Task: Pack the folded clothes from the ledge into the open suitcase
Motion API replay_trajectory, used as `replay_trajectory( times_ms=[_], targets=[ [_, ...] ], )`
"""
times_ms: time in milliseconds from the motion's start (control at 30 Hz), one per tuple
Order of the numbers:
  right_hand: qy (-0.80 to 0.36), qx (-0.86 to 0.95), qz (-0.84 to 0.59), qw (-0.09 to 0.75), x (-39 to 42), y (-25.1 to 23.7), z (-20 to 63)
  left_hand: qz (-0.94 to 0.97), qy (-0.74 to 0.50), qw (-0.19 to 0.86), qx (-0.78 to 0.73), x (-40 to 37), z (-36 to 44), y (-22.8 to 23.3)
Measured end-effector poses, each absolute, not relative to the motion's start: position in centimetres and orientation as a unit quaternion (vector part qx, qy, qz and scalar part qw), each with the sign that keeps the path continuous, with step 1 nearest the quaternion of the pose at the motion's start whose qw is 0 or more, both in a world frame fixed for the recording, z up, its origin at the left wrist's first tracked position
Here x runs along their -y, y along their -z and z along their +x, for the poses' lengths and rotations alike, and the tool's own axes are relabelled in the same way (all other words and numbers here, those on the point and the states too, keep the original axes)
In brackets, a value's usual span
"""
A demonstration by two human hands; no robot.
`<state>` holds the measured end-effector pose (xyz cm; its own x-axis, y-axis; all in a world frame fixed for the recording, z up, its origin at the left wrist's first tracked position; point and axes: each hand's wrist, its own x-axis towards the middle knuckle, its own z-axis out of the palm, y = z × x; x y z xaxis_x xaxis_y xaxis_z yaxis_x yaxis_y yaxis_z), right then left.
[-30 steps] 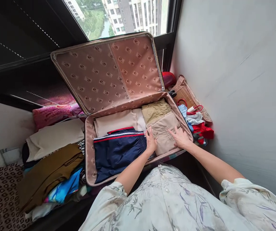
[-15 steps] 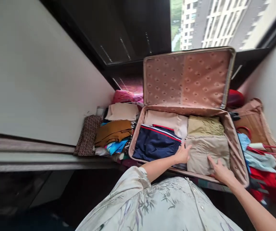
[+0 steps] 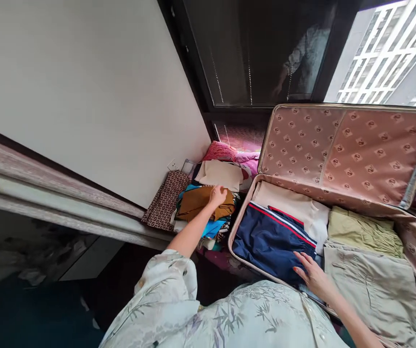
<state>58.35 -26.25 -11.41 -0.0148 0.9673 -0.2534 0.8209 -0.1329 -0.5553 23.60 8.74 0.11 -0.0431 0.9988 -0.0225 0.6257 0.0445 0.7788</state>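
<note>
My left hand (image 3: 217, 196) is on the folded brown garment (image 3: 195, 202), its fingers curled at the cloth near the right end. This garment tops a stack beside the suitcase, with blue cloth (image 3: 212, 228) showing beneath. Over the folded navy trousers (image 3: 266, 239) with a red and white stripe, my right hand (image 3: 314, 274) is open, fingers spread near the gathered waistband. The trousers lie in the left half of the open pink-lined suitcase (image 3: 246, 270), partly over beige clothing (image 3: 280, 195). Folded khaki-green clothing (image 3: 364, 229) and grey-beige trousers (image 3: 371, 278) fill its right half.
Left of the stack, patterned brown cloth (image 3: 168, 200) leans by the white wall (image 3: 95, 87). Behind are a folded beige garment (image 3: 220, 174) and pink fabric (image 3: 220, 151). The raised suitcase lid (image 3: 349, 150) stands against the window. A ledge edge (image 3: 66, 217) runs at left.
My left hand has left the suitcase and moved left onto the brown garment. My right hand has shifted from the grey-beige trousers to the navy ones. The view has turned left.
</note>
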Motion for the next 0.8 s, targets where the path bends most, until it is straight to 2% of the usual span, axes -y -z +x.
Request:
replay_trajectory(
  times_ms=[267, 600, 800],
  targets=[
    [-0.219, 0.654, -0.720, -0.075, 19.8, 14.0, 50.7, 0.529, -0.310, 0.303, -0.729, -20.5, 13.8, 1.7],
    [-0.197, 0.625, -0.751, -0.084, 21.3, 16.3, 49.6, 0.462, -0.270, 0.326, -0.779, -28.1, 11.7, 5.8],
    [-0.215, 0.613, -0.750, -0.126, 20.9, 15.0, 49.1, 0.419, -0.245, 0.409, -0.773, -31.3, 12.0, 7.7]
  ],
)
